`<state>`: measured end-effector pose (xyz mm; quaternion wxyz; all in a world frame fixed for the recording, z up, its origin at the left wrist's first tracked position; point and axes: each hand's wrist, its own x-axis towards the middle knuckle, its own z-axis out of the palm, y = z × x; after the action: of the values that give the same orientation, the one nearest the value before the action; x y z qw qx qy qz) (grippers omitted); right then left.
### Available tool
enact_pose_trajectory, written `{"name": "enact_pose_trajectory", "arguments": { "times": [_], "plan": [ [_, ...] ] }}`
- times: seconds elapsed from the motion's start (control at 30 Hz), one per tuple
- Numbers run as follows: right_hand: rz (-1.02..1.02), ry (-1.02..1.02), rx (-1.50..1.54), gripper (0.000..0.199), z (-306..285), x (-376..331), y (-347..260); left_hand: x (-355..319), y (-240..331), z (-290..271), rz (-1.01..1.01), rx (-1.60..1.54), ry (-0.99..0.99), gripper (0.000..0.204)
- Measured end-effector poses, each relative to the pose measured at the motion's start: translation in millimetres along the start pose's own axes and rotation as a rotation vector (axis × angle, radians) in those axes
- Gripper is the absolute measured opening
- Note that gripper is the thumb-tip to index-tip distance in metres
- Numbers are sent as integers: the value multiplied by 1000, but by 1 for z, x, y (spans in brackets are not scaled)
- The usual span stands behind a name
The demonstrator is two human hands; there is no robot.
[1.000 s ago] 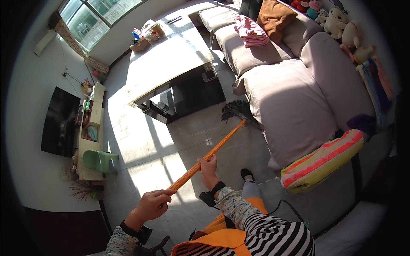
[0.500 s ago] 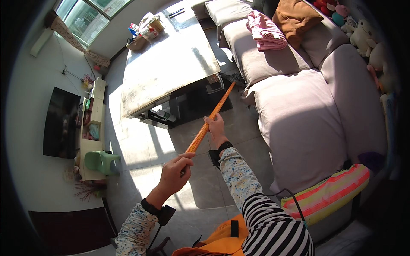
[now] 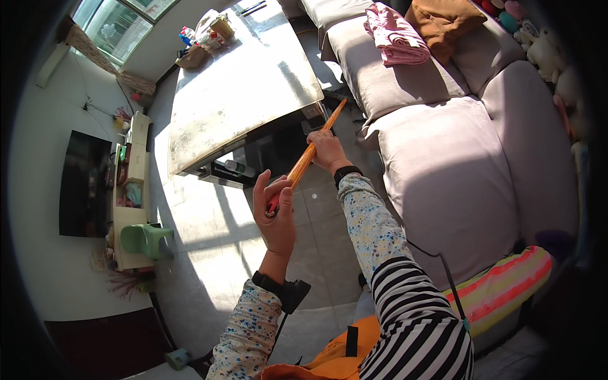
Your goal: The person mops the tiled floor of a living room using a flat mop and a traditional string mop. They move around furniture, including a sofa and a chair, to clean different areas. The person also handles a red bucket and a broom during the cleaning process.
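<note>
A long pole [image 3: 303,167] with an orange wood-grain finish slants away from me between the sofa and the low table; it looks like a broom or mop handle. My right hand [image 3: 328,151] wraps round its middle. At the near end, with a red cap, is my left hand [image 3: 275,212]; its thumb and some fingers pinch the pole while the index finger points up. The pole's far end reaches the gap beside the table's corner. Something dark lies there, too shaded to make out.
A glossy low table [image 3: 247,88] with bags on its far end stands ahead. Along the right runs a grey sofa [image 3: 443,158] with a folded pink cloth [image 3: 396,35] and a brown cushion [image 3: 443,25]. At left are a green stool [image 3: 147,240], a cabinet [image 3: 130,253] and a television [image 3: 85,183].
Both hands and the pole have moved forward and up in view. The left hand has turned upright and its index finger has lifted off the pole. My view has shifted slightly.
</note>
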<state>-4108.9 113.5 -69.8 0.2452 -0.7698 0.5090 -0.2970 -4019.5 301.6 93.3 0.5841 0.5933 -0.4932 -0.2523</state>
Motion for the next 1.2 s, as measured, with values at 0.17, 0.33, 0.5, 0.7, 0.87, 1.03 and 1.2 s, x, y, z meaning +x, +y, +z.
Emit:
{"name": "enact_pose_trajectory", "arguments": {
  "times": [0.17,0.33,0.5,0.7,0.87,1.03,1.2],
  "plan": [
    [-38,268,-7,6,-18,-8,-8,24,30,7,174,-22,-100,26],
    [41,432,5,3,-25,-49,-40,21,86,-18,20,-82,-221,23],
    [92,455,-65,6,-42,-95,-100,21,133,-67,-39,-102,-291,30],
    [56,426,-112,11,-39,-193,-165,-44,172,-135,-42,-142,-287,30],
    [-13,422,-57,15,-19,-334,-217,-179,195,-212,-69,-87,-260,27],
    [-107,291,72,17,3,-470,-309,-302,237,-311,-97,-85,-176,26],
    [-176,152,227,21,15,-554,-403,-359,286,-393,-55,-99,-144,27]
  ]
}}
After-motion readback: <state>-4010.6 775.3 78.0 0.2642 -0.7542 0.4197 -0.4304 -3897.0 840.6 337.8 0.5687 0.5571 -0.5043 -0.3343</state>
